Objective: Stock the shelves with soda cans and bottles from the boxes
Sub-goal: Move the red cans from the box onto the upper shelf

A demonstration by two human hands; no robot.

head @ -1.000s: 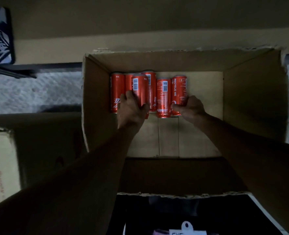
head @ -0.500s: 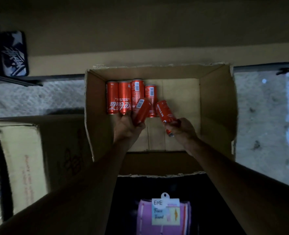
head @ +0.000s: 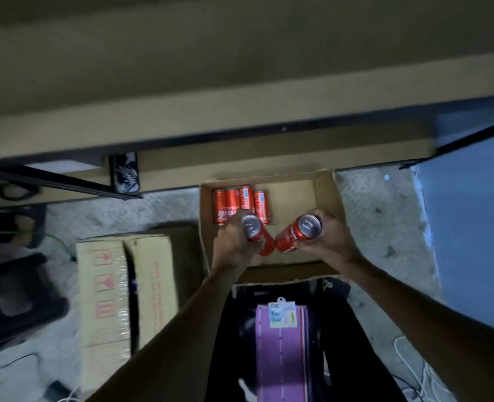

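An open cardboard box (head: pixel 325 198) sits on the floor below me. Several red soda cans (head: pixel 240 200) lie side by side at its far left. My left hand (head: pixel 231 242) grips one red can (head: pixel 254 230), silver top towards me, above the box. My right hand (head: pixel 328 237) grips a second red can (head: pixel 298 232), tilted so its base nearly meets the left can's. A tan shelf board (head: pixel 240 117) with a dark front edge spans the view above the box.
A closed taped carton (head: pixel 124 300) stands left of the open box. A dark phone-like item (head: pixel 124 172) lies on the lower shelf board. A purple packaged towel (head: pixel 280 343) is below my arms. Black objects sit at far left; a blue surface (head: pixel 471 227) is at right.
Both hands have lifted one can each out of the row and raised them above the box. My head has risen, so the box looks smaller and the shelf has come into view.
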